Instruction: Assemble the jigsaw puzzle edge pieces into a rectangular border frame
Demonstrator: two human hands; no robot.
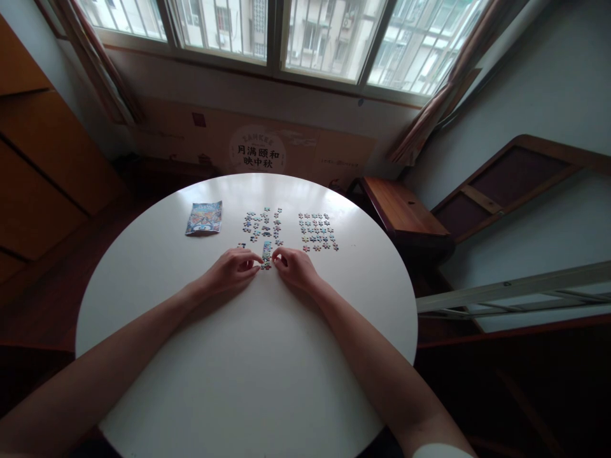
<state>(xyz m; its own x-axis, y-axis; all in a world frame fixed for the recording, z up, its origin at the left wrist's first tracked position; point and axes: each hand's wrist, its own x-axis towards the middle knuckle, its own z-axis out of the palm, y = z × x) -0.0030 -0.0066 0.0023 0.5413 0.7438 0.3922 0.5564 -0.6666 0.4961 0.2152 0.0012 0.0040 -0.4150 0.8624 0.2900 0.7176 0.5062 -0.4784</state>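
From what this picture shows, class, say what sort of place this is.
Probably a room in a flat: a round white table strewn with jigsaw pieces, curtained barred windows facing apartment blocks.

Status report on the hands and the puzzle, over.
Left hand and right hand both at the puzzle strip, grip too small to tell. Loose pieces in two patches beyond. Picture card off left, not in the way.

Left hand, right hand on puzzle strip, white table
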